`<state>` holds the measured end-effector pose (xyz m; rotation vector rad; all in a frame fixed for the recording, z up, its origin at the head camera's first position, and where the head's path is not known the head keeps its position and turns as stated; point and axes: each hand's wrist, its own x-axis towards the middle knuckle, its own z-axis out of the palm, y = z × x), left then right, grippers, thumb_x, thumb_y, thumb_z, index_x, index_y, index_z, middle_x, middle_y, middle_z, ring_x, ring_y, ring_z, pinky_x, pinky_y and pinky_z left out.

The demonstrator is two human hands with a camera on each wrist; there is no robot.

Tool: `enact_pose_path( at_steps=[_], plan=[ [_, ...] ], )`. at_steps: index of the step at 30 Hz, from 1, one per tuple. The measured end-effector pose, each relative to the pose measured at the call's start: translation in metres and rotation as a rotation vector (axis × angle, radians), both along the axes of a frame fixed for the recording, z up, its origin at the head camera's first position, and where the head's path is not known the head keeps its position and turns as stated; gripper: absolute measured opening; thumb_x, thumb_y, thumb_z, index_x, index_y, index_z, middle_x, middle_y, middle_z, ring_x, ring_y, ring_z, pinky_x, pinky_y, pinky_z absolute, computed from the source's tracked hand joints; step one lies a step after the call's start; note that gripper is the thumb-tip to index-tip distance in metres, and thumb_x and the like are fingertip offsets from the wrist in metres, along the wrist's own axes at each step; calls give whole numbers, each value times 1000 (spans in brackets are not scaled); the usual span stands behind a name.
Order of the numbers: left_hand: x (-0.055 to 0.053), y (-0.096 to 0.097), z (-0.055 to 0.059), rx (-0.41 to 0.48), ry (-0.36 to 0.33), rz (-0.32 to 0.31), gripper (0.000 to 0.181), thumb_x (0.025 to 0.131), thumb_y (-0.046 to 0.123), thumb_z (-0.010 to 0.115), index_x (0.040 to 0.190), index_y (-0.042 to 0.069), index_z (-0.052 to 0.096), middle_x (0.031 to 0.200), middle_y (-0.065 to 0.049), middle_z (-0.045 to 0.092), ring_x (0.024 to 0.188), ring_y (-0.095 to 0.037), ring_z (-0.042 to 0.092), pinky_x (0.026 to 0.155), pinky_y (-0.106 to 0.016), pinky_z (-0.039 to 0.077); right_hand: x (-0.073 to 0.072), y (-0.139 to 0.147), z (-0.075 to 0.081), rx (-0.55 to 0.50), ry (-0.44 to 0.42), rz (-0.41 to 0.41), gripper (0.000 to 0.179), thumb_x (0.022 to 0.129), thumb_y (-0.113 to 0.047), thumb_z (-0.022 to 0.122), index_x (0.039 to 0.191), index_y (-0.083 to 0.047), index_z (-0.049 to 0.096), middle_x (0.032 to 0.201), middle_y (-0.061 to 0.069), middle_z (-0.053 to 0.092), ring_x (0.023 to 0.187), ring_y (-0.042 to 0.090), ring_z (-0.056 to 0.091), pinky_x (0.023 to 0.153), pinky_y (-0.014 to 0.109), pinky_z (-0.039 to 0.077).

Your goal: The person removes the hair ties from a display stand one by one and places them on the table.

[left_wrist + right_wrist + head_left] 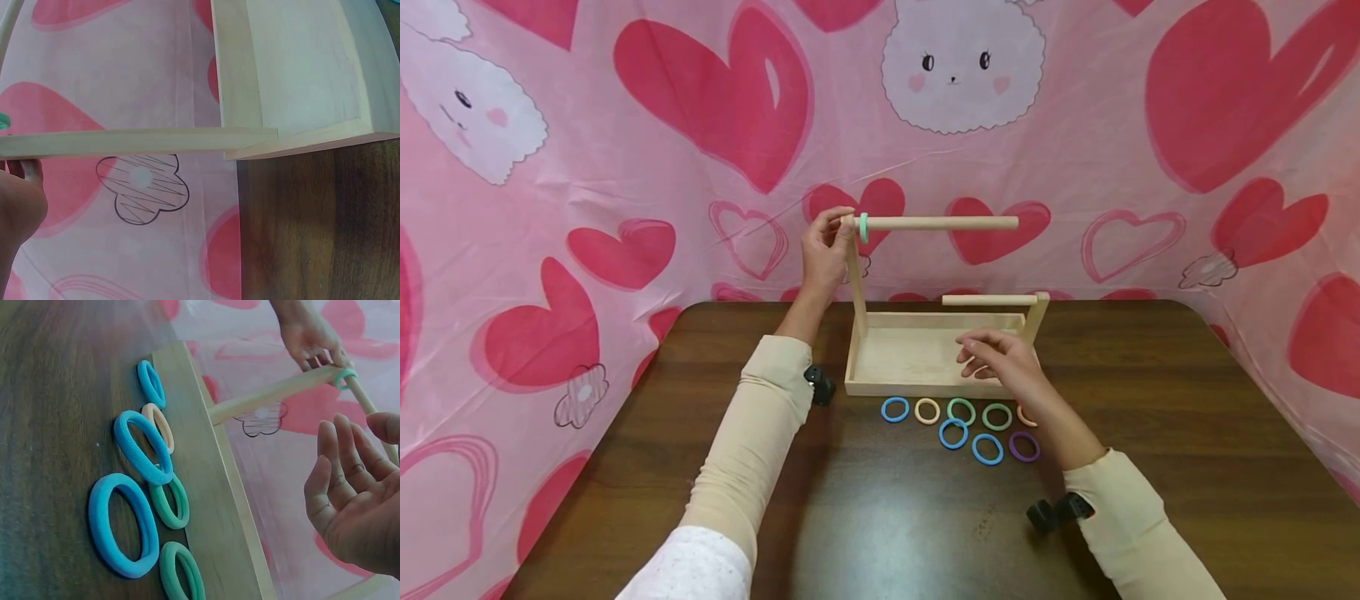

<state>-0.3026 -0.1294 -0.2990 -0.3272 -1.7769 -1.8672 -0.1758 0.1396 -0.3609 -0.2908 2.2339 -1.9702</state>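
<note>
A wooden stand [955, 389] has a tray base, a tall post [156, 141] at the left with a long upper rod [955, 223], and a short post at the right with a lower rod [988, 300]. My left hand [826, 250] grips the top of the tall post. Just beside those fingers a mint-green hair tie [863, 228] hangs around the upper rod's post end. Above the tray's right part, my right hand [362, 506] holds nothing, its fingers loosely bent. Loose hair ties lie before the tray, among them a blue one [124, 526] and a purple one [1024, 447].
Several more hair ties, blue, green and peach [927, 411], lie near the tray's front wall; a blue one [953, 433] overlaps a green one [961, 412]. Everything stands on a dark wooden table [737, 500]. A pink heart-patterned cloth [700, 125] hangs behind it.
</note>
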Motion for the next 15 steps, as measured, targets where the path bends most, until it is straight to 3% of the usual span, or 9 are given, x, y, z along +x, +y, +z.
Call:
enact_pose_path(
  at_steps=[5, 11, 15],
  plan=[
    [-1, 1, -1, -7, 8, 0, 23, 99, 1, 61, 118, -11, 63, 88, 11, 65, 84, -2, 60, 77, -18, 51, -7, -6, 2, 55, 28, -18, 40, 103, -19, 57, 128, 12, 58, 82, -17, 69, 74, 0, 69, 76, 23, 57],
    [-2, 1, 0, -18, 15, 7, 23, 99, 3, 62, 118, -10, 64, 91, 6, 67, 85, -2, 61, 78, -19, 51, -19, -13, 4, 48, 96, -28, 36, 102, -16, 57, 124, 12, 59, 81, -18, 69, 73, -1, 68, 73, 22, 55],
    [-4, 1, 0, -9, 14, 0, 24, 99, 2, 61, 119, -11, 63, 88, 12, 64, 83, -2, 60, 77, -19, 51, -26, -17, 6, 25, 142, -45, 33, 101, -14, 58, 122, 11, 59, 80, -20, 69, 71, -1, 68, 71, 21, 54]
  ],
)
